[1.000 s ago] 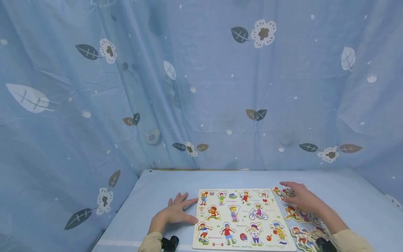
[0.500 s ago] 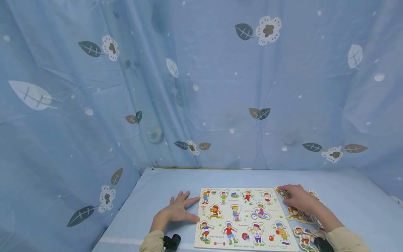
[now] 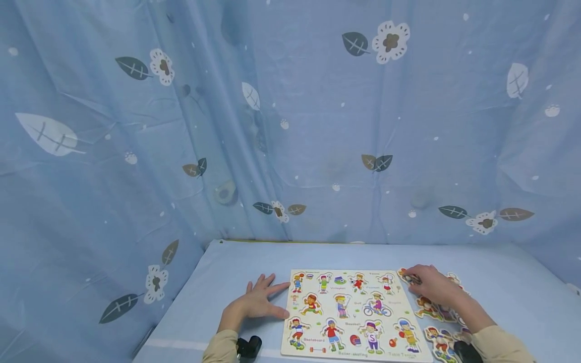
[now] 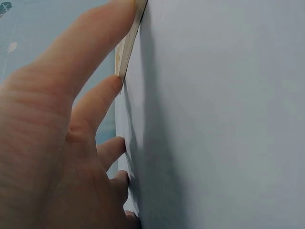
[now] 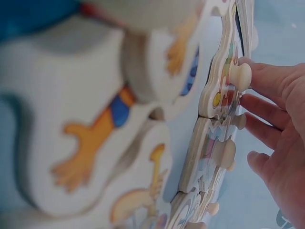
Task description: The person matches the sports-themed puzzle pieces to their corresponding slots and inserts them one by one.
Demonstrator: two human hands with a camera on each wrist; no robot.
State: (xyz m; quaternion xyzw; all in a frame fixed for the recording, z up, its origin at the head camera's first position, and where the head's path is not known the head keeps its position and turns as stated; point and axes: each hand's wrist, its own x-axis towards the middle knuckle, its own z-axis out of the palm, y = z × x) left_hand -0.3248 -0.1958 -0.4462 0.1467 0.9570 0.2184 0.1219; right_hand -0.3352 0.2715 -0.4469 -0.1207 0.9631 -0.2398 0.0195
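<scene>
A wooden peg puzzle board [image 3: 317, 326] printed with sports figures lies flat on the table. My left hand [image 3: 255, 305] is spread at its left side, with thumb and index fingertips against the edge; the left wrist view shows these fingers meeting the board's edge [image 4: 129, 50]. Beyond the board's far right corner, my right hand [image 3: 433, 286] pinches at a small figure-shaped puzzle piece [image 3: 403, 273], most of it hidden beneath the fingers. In the right wrist view, thumb and fingers [image 5: 267, 114] are bent behind the row of knobbed pieces.
Several more knobbed puzzle pieces [image 3: 426, 308] lie beside the board's right edge, some overlapping, partly under the right forearm. Another group of pieces [image 3: 440, 344] sits nearer the front. A blue patterned curtain [image 3: 317, 126] hangs behind the blue-covered table [image 3: 254, 257].
My right hand has come down at the far pieces and its fingers have closed in around one. The left hand stays at the board's edge. The head view has shifted slightly.
</scene>
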